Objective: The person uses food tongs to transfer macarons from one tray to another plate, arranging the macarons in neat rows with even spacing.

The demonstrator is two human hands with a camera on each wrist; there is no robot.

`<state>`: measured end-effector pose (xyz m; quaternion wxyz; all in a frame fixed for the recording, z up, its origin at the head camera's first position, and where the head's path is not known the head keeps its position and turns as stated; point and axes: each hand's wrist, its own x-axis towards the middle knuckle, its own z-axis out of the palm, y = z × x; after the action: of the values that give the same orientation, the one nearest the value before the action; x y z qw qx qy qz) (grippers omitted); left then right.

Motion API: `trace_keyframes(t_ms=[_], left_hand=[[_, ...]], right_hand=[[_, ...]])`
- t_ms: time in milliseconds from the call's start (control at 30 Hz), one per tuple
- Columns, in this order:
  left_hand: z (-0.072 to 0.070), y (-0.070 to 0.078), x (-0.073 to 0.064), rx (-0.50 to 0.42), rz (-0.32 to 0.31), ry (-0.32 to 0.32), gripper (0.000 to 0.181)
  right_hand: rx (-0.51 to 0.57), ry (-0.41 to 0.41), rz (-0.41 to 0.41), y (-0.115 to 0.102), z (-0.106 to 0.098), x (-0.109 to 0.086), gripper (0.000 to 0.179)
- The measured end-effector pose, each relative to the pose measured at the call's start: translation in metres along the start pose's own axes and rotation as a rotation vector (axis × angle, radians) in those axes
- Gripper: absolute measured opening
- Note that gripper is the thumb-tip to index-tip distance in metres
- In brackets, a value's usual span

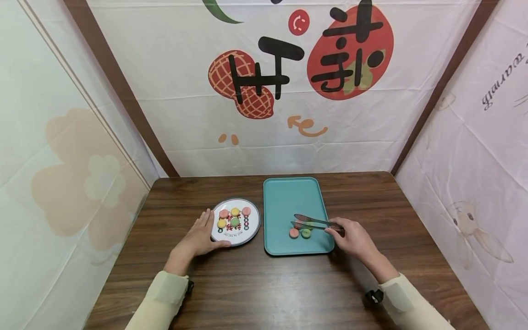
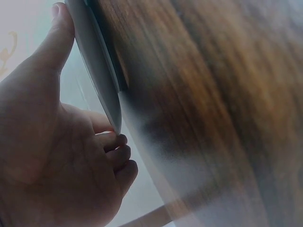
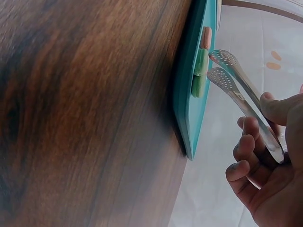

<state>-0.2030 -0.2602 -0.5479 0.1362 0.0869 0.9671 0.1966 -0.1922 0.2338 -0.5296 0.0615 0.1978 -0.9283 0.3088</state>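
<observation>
My left hand (image 1: 200,236) rests at the left side of a round white plate (image 1: 251,233), its extended fingers along the rim and its thumb at the near edge. On that plate lie pink, yellow and green macarons, among them a green macaron (image 1: 235,222). My right hand (image 1: 354,236) holds metal tongs (image 1: 319,220) with perforated tips, the two arms spread apart. Those tips hover over a few macarons on a teal tray (image 1: 284,197); a pink macaron (image 1: 294,233) and a green macaron (image 1: 306,233) sit nearest me. Nothing shows pinched between the tips (image 3: 222,79).
The plate and tray stand side by side on a dark wooden table (image 1: 247,293). A white printed cloth (image 1: 177,123) hangs behind the table's far edge, and more cloth flanks both sides. Dark bands (image 1: 374,296) circle the wrists.
</observation>
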Motion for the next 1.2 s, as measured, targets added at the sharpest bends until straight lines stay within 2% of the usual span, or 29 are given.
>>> trace_keyframes(t_ms=[900, 1200], left_hand=[[0.0013, 0.0004, 0.0006, 0.009, 0.0, 0.006, 0.135], [0.0, 0.0006, 0.0003, 0.009, 0.005, 0.01, 0.135]], right_hand=[[-0.035, -0.012, 0.029, -0.0014, 0.0009, -0.0003, 0.033], [-0.026, 0.006, 0.01, -0.0019, 0.0021, 0.002, 0.031]])
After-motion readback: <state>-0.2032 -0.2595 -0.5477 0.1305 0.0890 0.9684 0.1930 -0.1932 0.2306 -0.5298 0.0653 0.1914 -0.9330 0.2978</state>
